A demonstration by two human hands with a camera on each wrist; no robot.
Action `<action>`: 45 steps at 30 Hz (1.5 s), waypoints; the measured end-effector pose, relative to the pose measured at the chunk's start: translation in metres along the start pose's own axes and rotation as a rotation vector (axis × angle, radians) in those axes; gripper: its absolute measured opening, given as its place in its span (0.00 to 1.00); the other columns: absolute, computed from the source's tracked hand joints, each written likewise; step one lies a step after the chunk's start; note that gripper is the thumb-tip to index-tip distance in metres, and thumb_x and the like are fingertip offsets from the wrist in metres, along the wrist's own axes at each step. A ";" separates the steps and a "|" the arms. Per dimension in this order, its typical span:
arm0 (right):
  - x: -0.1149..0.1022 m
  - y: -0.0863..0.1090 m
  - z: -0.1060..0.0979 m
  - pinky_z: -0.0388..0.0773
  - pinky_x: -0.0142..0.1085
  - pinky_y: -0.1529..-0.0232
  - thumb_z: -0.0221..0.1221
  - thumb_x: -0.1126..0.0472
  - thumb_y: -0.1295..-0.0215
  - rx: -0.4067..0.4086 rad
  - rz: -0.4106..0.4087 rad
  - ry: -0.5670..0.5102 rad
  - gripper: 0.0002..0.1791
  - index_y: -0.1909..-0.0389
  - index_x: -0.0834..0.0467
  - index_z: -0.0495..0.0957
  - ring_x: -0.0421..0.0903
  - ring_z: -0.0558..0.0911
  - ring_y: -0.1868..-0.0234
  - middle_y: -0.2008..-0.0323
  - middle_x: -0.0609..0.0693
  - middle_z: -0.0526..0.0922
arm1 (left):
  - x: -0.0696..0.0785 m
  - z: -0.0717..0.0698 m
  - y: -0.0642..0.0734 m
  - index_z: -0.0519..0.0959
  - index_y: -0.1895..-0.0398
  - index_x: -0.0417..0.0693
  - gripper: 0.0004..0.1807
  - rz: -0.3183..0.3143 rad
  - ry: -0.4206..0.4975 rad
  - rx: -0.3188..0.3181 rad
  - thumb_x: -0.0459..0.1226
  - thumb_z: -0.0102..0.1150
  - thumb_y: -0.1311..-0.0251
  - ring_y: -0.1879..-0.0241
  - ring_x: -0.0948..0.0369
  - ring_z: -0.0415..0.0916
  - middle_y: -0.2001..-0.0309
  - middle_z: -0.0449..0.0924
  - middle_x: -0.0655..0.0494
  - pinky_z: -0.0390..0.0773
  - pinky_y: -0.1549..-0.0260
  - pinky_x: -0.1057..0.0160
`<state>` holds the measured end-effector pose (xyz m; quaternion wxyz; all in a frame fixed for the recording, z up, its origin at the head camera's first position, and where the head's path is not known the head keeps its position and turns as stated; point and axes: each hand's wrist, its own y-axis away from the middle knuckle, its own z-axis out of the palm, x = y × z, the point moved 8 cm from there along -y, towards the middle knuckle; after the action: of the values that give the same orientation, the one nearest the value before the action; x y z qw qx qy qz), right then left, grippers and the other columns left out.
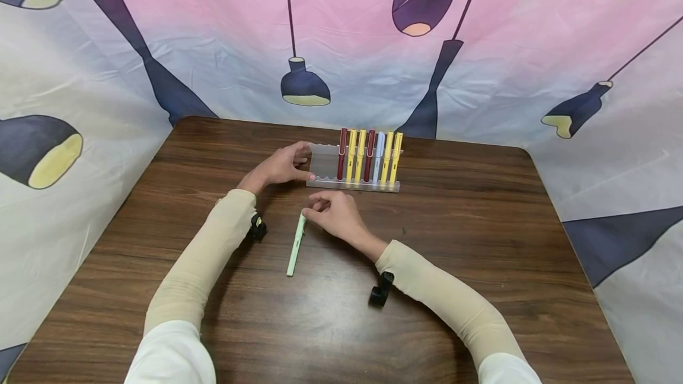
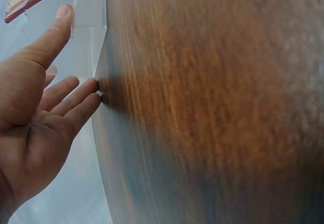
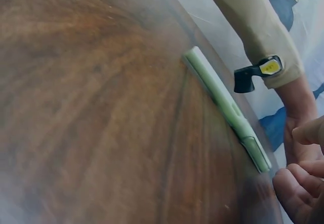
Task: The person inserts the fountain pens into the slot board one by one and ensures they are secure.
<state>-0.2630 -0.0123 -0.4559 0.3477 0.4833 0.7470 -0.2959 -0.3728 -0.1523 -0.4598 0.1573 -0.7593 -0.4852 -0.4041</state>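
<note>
A clear plastic pen rack stands toward the back of the table, with several capped pens upright on its right part. My left hand is at the rack's left end, its thumb by the front ledge and its fingers extended, touching or nearly touching the end in the left wrist view. In front of the rack lies a light green pen with a clip on its cap. My right hand hovers at the pen's far, capped end, fingers loosely bent. In the right wrist view the fingers appear just off the pen.
Among the racked pens are two dark red pens, several yellow pens and a light blue pen. The brown wooden table backs onto a printed cloth with lamp drawings.
</note>
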 end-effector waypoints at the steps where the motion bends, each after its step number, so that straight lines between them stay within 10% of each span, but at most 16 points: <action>1: 0.000 0.000 0.002 0.81 0.29 0.67 0.70 0.49 0.36 -0.003 0.004 0.010 0.20 0.49 0.58 0.87 0.32 0.84 0.70 0.70 0.41 0.88 | 0.000 0.000 0.000 0.53 0.20 0.43 0.50 0.000 0.002 0.002 0.42 0.73 0.38 0.26 0.43 0.63 0.21 0.55 0.40 0.67 0.30 0.43; 45: 0.005 -0.010 0.029 0.75 0.32 0.72 0.75 0.48 0.43 -0.020 0.068 0.150 0.14 0.63 0.53 0.89 0.31 0.79 0.79 0.81 0.36 0.83 | 0.004 0.000 0.002 0.54 0.20 0.42 0.49 0.005 0.003 0.004 0.41 0.72 0.37 0.27 0.43 0.64 0.22 0.56 0.40 0.68 0.30 0.44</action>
<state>-0.2666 -0.0353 -0.4756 0.3054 0.5255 0.7571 -0.2396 -0.3704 -0.1511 -0.4562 0.1604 -0.7596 -0.4840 -0.4038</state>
